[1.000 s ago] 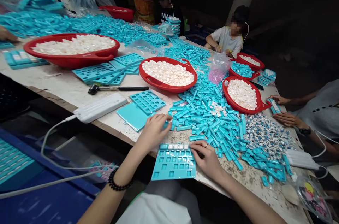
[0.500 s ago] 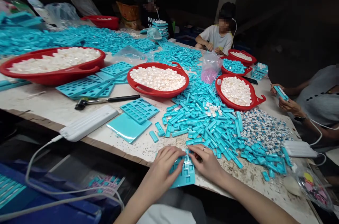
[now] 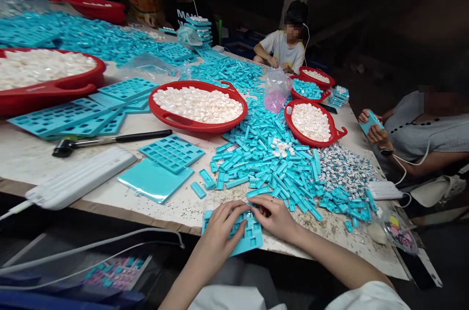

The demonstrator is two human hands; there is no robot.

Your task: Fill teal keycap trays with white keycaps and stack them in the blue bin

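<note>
A turquoise panel with square openings point(image 3: 252, 241) lies at the table's front edge, partly over it. Across its left side my left hand point(image 3: 223, 226) is closed, gripping it between thumb and fingers. My right hand point(image 3: 274, 214), with a ring on one finger, has its fingertips pinched together at the panel's far right part. Whatever they pinch is too small and covered to make out. Just beyond my hands spreads a heap of turquoise rectangular pieces point(image 3: 282, 173). To the left, another grid panel point(image 3: 172, 152) overlaps a smooth turquoise plate point(image 3: 156, 180).
Red basins of white pieces point(image 3: 198, 126) point(image 3: 331, 140) stand farther back. A hammer point(image 3: 110, 140) and a white power strip point(image 3: 84, 175) lie left. Small white-and-blue bits point(image 3: 344, 168) cover the right side. Co-workers sit across and at right, one holding a turquoise piece point(image 3: 370, 123).
The view has swung right, so the table's contents appear farther left. Both my hands stay at the panel, with small finger shifts. The co-worker at right has turned the turquoise piece.
</note>
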